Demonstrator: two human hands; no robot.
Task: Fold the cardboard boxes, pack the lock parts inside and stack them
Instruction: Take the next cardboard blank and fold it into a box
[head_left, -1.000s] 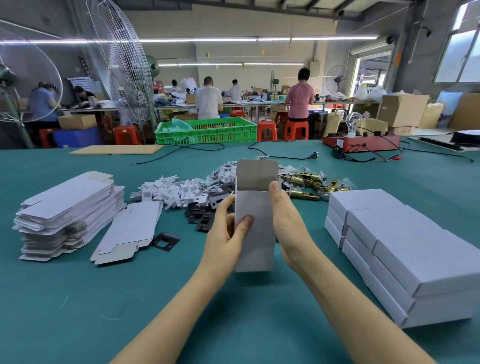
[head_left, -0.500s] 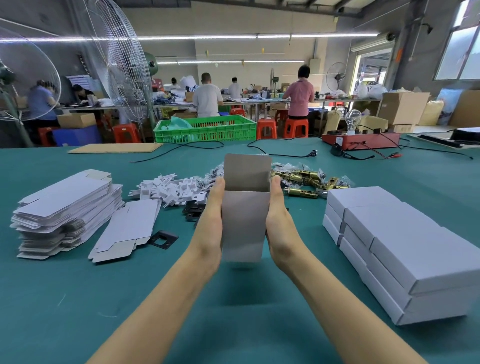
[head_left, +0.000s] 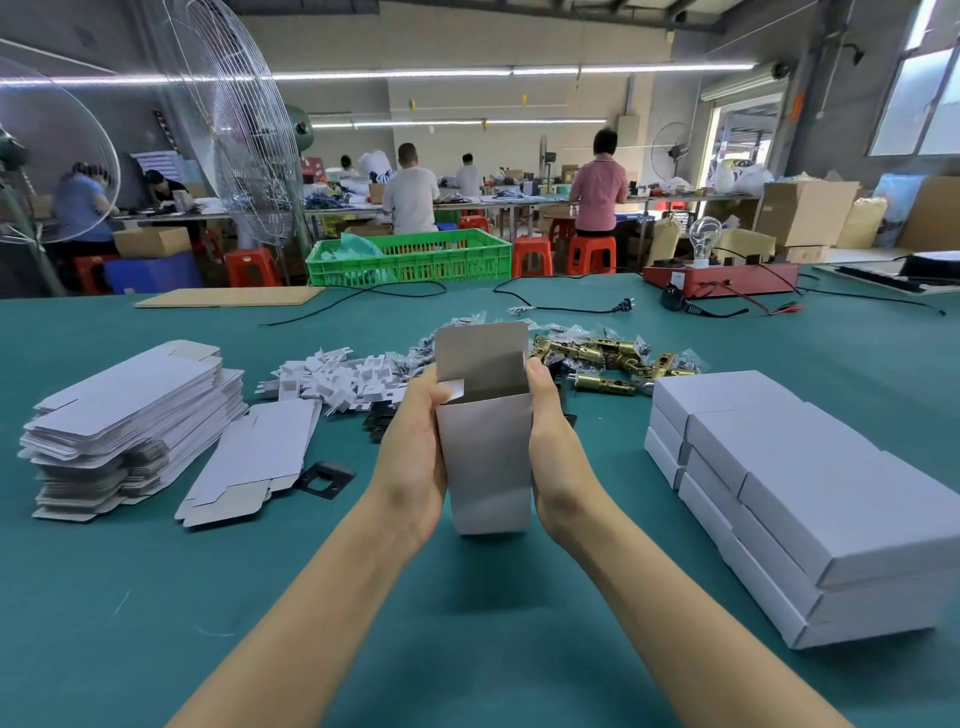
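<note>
I hold a grey cardboard box (head_left: 488, 457) upright above the green table (head_left: 156, 597), squared into a tube with its top flap standing up and its mouth showing. My left hand (head_left: 413, 457) grips its left side, thumb at the rim. My right hand (head_left: 553, 447) grips its right side. A stack of flat box blanks (head_left: 130, 415) lies at the left, with one loose blank (head_left: 249, 462) beside it. Brass lock latches (head_left: 602, 364), white plastic pieces (head_left: 337, 379) and black plates (head_left: 324, 480) lie behind the box. Closed boxes (head_left: 795, 493) are stacked at the right.
A green crate (head_left: 410, 257), a brown cardboard sheet (head_left: 228, 297), black cables (head_left: 561, 306) and a red tester with a bulb (head_left: 722, 273) sit along the table's far side. Large fans (head_left: 228, 119) stand at the left. Several people work at benches behind.
The flat blank I held has been pressed open into a square tube. Both hands shifted from its front face to its two sides.
</note>
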